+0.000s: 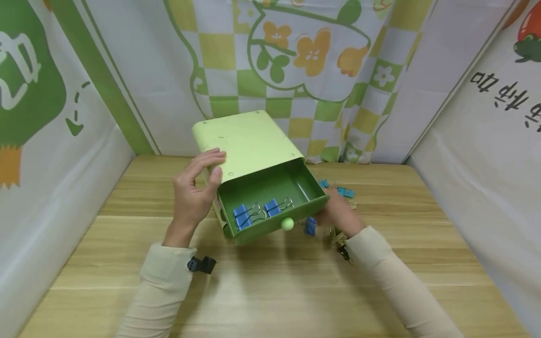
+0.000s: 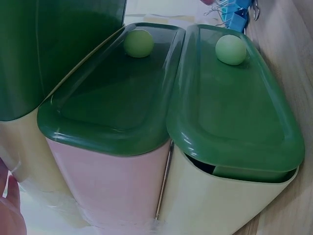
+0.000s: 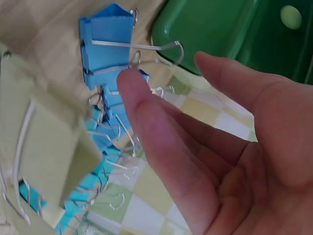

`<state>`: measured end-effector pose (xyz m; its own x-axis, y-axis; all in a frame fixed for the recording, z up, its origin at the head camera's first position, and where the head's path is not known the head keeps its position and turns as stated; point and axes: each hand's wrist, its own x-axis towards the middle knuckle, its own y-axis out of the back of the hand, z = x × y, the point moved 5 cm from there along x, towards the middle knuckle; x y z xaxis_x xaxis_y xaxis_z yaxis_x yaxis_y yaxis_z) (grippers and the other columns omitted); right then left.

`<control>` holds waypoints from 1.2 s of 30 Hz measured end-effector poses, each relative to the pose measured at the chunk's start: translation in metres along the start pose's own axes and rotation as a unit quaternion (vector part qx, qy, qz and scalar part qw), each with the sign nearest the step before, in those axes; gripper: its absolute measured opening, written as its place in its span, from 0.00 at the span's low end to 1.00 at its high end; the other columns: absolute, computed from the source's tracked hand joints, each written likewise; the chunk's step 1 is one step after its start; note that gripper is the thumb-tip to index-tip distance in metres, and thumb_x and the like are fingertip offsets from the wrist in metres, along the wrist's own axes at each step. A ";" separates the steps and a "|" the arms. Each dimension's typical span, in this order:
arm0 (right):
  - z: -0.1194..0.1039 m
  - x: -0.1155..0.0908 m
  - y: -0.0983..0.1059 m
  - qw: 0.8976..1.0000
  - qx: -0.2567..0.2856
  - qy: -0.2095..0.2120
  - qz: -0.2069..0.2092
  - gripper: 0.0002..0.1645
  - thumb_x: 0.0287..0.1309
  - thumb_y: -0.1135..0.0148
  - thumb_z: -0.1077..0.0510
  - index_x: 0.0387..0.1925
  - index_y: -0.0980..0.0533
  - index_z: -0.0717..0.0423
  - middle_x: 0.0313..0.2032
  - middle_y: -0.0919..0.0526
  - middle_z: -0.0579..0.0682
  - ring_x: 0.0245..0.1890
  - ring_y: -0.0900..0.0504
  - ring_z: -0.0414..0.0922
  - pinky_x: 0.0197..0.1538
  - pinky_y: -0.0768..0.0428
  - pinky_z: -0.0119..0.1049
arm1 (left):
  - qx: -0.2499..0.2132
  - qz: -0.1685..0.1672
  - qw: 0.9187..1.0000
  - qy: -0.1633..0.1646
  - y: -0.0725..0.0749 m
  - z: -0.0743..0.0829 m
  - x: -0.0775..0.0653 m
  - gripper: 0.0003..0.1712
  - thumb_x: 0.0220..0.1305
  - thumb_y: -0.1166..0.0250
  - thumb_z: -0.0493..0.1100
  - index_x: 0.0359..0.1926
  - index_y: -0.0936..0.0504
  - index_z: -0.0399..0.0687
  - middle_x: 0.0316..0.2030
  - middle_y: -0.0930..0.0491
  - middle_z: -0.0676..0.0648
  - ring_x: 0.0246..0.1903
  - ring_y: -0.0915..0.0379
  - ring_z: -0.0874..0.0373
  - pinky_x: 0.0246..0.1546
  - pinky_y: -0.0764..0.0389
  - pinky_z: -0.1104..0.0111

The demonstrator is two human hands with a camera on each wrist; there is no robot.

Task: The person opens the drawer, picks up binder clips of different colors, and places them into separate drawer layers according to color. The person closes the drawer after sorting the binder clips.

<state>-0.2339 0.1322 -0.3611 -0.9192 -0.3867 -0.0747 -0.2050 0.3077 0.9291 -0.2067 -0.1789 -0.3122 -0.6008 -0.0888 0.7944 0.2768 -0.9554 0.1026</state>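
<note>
A pale yellow drawer unit (image 1: 253,145) stands on the table with its green top drawer (image 1: 270,185) pulled out. Two blue binder clips (image 1: 242,217) lie inside the drawer. My left hand (image 1: 192,188) rests on the unit's left upper edge, fingers and thumb on its top. Beyond the drawer's right side, partly hidden by it, is my right hand (image 1: 340,213). In the right wrist view its thumb and fingers are spread apart, with a fingertip right at a larger blue binder clip (image 3: 107,49). Nothing sits between the thumb and fingers.
Teal binder clips (image 1: 345,192) lie right of the unit. Gold clips (image 1: 336,236) and a black clip (image 1: 344,253) are near the right wrist. A blurred cream clip (image 3: 44,142) is close to the right wrist camera. Two lower drawers (image 2: 234,107) have round green knobs.
</note>
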 end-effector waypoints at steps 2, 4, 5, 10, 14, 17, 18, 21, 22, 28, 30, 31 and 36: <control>0.001 0.000 -0.006 0.999 0.031 -0.034 -0.013 0.07 0.65 0.36 0.66 0.31 0.24 0.58 0.28 0.17 0.53 0.24 0.18 0.46 0.34 0.11 0.43 | 0.000 0.000 1.000 0.001 0.000 0.000 0.000 0.15 0.67 0.37 0.41 0.50 0.10 0.40 0.55 0.11 0.41 0.65 0.20 0.52 0.75 0.25 0.61; 0.004 0.001 -0.012 0.993 0.082 -0.080 -0.030 0.05 0.67 0.36 0.62 0.36 0.23 0.61 0.29 0.15 0.56 0.25 0.16 0.48 0.35 0.10 0.43 | 0.001 0.000 1.000 0.001 0.000 0.000 0.000 0.15 0.67 0.37 0.41 0.50 0.10 0.40 0.55 0.11 0.41 0.65 0.20 0.52 0.75 0.25 0.61; 0.005 0.001 -0.015 0.989 0.108 -0.099 -0.037 0.07 0.68 0.35 0.61 0.39 0.23 0.62 0.28 0.16 0.57 0.23 0.16 0.49 0.29 0.12 0.40 | 0.001 0.000 1.000 0.000 0.000 0.000 0.000 0.15 0.67 0.37 0.41 0.50 0.10 0.40 0.55 0.11 0.41 0.65 0.20 0.52 0.75 0.25 0.61; 0.004 0.002 -0.022 0.980 0.137 -0.132 -0.054 0.18 0.68 0.31 0.55 0.49 0.25 0.64 0.32 0.18 0.55 0.23 0.16 0.50 0.29 0.11 0.41 | 0.002 0.002 1.000 -0.001 0.000 0.000 -0.001 0.15 0.68 0.37 0.40 0.50 0.10 0.40 0.55 0.11 0.40 0.65 0.19 0.53 0.75 0.24 0.61; 0.002 0.004 -0.022 0.983 0.123 -0.124 -0.064 0.19 0.66 0.29 0.55 0.48 0.24 0.64 0.36 0.18 0.56 0.26 0.16 0.47 0.33 0.10 0.41 | 0.001 0.002 1.000 -0.001 0.000 0.000 -0.001 0.15 0.68 0.37 0.40 0.50 0.10 0.39 0.55 0.11 0.40 0.65 0.20 0.53 0.75 0.24 0.61; 0.002 0.007 -0.022 0.986 0.104 -0.095 -0.087 0.18 0.66 0.29 0.54 0.46 0.24 0.64 0.38 0.18 0.57 0.27 0.16 0.47 0.35 0.09 0.42 | 0.000 0.002 1.000 -0.001 0.000 0.000 -0.001 0.15 0.68 0.37 0.40 0.50 0.10 0.39 0.55 0.11 0.40 0.65 0.20 0.53 0.75 0.25 0.61; 0.002 0.008 -0.021 0.986 0.107 -0.089 -0.093 0.18 0.66 0.29 0.55 0.47 0.24 0.64 0.39 0.19 0.57 0.28 0.16 0.47 0.36 0.08 0.43 | 0.000 0.002 1.000 -0.001 0.000 0.000 -0.001 0.15 0.68 0.37 0.40 0.50 0.10 0.39 0.55 0.11 0.40 0.65 0.20 0.53 0.75 0.25 0.61; 0.005 0.008 -0.021 0.986 0.091 -0.075 -0.118 0.14 0.67 0.31 0.57 0.44 0.23 0.64 0.38 0.17 0.57 0.28 0.14 0.49 0.38 0.07 0.43 | 0.000 0.001 1.000 -0.002 0.000 -0.001 -0.001 0.15 0.68 0.37 0.40 0.50 0.10 0.40 0.55 0.11 0.40 0.65 0.20 0.52 0.75 0.25 0.61; 0.006 0.008 -0.020 0.987 0.086 -0.069 -0.117 0.12 0.67 0.31 0.58 0.43 0.23 0.63 0.38 0.17 0.57 0.29 0.14 0.48 0.37 0.07 0.42 | 0.000 0.000 1.000 -0.003 0.000 -0.001 -0.001 0.15 0.68 0.37 0.40 0.50 0.10 0.40 0.55 0.11 0.41 0.65 0.20 0.52 0.75 0.24 0.61; 0.014 0.007 -0.015 0.992 0.072 -0.049 -0.091 0.08 0.54 0.35 0.69 0.36 0.24 0.62 0.30 0.14 0.55 0.25 0.11 0.46 0.30 0.10 0.35 | -0.002 -0.001 1.000 -0.007 0.000 -0.001 0.000 0.15 0.67 0.37 0.40 0.50 0.10 0.40 0.55 0.11 0.40 0.65 0.20 0.52 0.75 0.24 0.61; 0.018 0.007 -0.016 0.989 0.094 -0.061 -0.091 0.10 0.51 0.36 0.71 0.37 0.24 0.62 0.26 0.14 0.55 0.22 0.12 0.46 0.29 0.10 0.35 | -0.002 -0.001 1.000 -0.007 0.000 -0.001 0.000 0.15 0.67 0.37 0.40 0.50 0.11 0.40 0.55 0.11 0.40 0.65 0.20 0.52 0.75 0.24 0.61; 0.020 0.007 -0.016 0.987 0.110 -0.067 -0.093 0.12 0.51 0.36 0.72 0.38 0.25 0.62 0.26 0.14 0.55 0.21 0.13 0.45 0.29 0.10 0.36 | -0.001 -0.001 1.000 -0.007 0.000 0.000 0.000 0.15 0.68 0.37 0.40 0.50 0.11 0.39 0.55 0.11 0.40 0.65 0.20 0.52 0.75 0.24 0.61; 0.030 0.005 -0.018 0.969 0.203 -0.087 -0.113 0.11 0.54 0.36 0.74 0.40 0.24 0.67 0.27 0.15 0.57 0.25 0.10 0.48 0.36 0.06 0.42 | 0.000 -0.001 1.000 -0.007 0.000 0.001 -0.001 0.15 0.68 0.37 0.40 0.50 0.10 0.40 0.55 0.11 0.40 0.65 0.19 0.52 0.75 0.24 0.61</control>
<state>-0.2454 0.1511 -0.3891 -0.8705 -0.3432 -0.3528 -0.4913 0.5619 0.6655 -0.2059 -0.1789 -0.3124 -0.5907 -0.0820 0.8027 0.2757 -0.9554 0.1053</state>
